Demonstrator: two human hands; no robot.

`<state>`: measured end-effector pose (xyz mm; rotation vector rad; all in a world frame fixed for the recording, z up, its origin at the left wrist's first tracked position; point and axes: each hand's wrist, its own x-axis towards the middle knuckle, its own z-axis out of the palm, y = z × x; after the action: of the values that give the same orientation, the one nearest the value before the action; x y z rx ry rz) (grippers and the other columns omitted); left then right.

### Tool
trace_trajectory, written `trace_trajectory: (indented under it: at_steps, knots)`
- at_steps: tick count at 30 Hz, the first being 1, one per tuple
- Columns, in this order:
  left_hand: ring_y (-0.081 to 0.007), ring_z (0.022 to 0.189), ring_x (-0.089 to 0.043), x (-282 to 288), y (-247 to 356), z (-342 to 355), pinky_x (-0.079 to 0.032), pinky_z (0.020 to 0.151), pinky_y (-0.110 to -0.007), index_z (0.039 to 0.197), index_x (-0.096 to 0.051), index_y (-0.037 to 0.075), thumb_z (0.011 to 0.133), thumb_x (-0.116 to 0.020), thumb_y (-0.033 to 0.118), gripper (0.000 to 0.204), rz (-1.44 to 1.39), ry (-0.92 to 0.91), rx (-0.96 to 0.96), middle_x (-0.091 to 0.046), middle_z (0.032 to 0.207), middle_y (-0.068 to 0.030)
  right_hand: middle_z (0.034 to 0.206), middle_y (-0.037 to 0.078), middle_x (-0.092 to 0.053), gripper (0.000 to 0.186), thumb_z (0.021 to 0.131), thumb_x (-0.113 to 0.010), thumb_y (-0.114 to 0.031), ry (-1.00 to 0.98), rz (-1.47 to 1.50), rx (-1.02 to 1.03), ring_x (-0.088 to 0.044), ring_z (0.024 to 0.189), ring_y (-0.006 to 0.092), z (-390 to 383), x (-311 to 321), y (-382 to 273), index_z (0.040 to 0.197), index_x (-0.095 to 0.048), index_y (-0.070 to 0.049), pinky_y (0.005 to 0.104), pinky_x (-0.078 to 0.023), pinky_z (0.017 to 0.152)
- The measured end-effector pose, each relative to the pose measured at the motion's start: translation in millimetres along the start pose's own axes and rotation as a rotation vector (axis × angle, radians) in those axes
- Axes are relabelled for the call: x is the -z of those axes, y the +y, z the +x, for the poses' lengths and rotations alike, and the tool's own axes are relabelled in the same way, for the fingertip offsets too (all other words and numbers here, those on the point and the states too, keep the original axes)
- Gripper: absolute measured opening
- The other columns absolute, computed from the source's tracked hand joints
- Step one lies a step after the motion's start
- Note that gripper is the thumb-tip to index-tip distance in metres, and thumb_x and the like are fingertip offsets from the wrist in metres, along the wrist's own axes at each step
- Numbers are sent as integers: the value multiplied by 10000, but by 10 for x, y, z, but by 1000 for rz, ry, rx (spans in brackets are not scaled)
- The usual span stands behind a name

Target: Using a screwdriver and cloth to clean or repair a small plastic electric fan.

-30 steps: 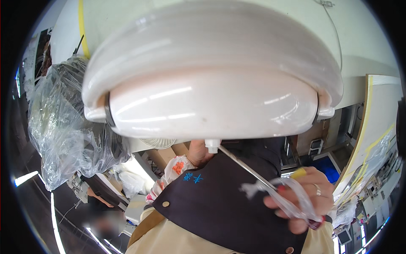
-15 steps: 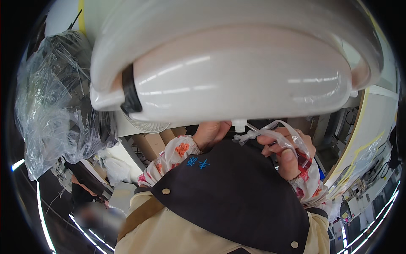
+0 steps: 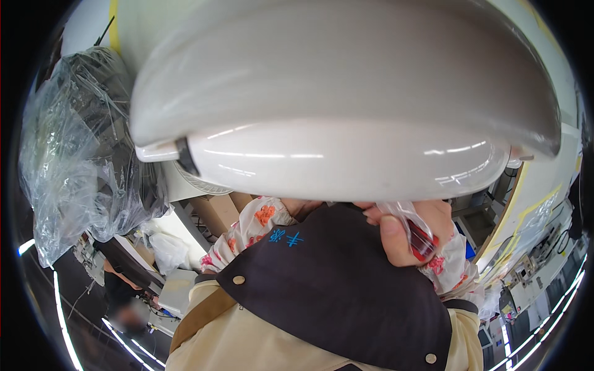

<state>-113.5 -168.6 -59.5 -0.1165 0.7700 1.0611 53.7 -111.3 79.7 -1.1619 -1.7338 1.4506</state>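
White glossy appliance shell (image 3: 346, 105) fills the near view, above both hands. Right hand (image 3: 408, 235) pinched on a clear plastic bag (image 3: 411, 226); left hand (image 3: 303, 207) mostly hidden — grip unclear. Risk — thin film slipping or snagging under the shell's edge.

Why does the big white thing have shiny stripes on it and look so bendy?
In the head view, the glossy white shell mirrors overhead lights as bright streaks; the fisheye lens bulges it and bends edges near the rim; the right hand beneath looks sharp, the lower-left corner blurry.
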Motion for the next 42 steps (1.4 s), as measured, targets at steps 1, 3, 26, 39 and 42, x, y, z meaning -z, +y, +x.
trace_trajectory:
  at_steps: [1,3,26,39,42]
  knots:
    - [-141,846,-536,-5,6,-8,-473,688,-265,910,-527,50,809,-511,106,117,4,2,-3,-556,878,-38,742,80,-590,141,669,-543,-15,-8,-84,22,-577,650,251,-13,51,-23,787,-610,-53,297,-456,609]
    - [-140,845,-535,-14,21,-16,-472,688,-264,912,-527,50,808,-513,104,118,9,3,0,-556,879,-38,746,83,-592,156,668,-519,-15,-136,-173,26,-583,664,244,-58,123,33,794,-607,-41,298,-459,619]
    - [-137,829,-535,27,79,-14,-458,685,-256,928,-525,56,797,-526,77,132,69,-17,24,-554,887,-40,681,114,-575,95,786,-460,20,472,60,29,-567,587,181,-163,-410,625,795,-553,38,260,-458,510]
    - [-135,820,-534,22,71,-22,-451,683,-252,937,-523,59,791,-533,62,146,76,-27,18,-552,891,-41,720,139,-571,159,814,-422,-56,417,811,-158,-562,605,204,-309,-513,732,825,-538,52,279,-457,530]
    - [-135,818,-534,37,68,-21,-449,683,-251,939,-523,60,790,-535,59,149,93,-35,25,-552,892,-41,739,149,-567,196,827,-407,-102,436,843,-142,-556,609,218,-339,-556,795,845,-529,50,289,-454,534]
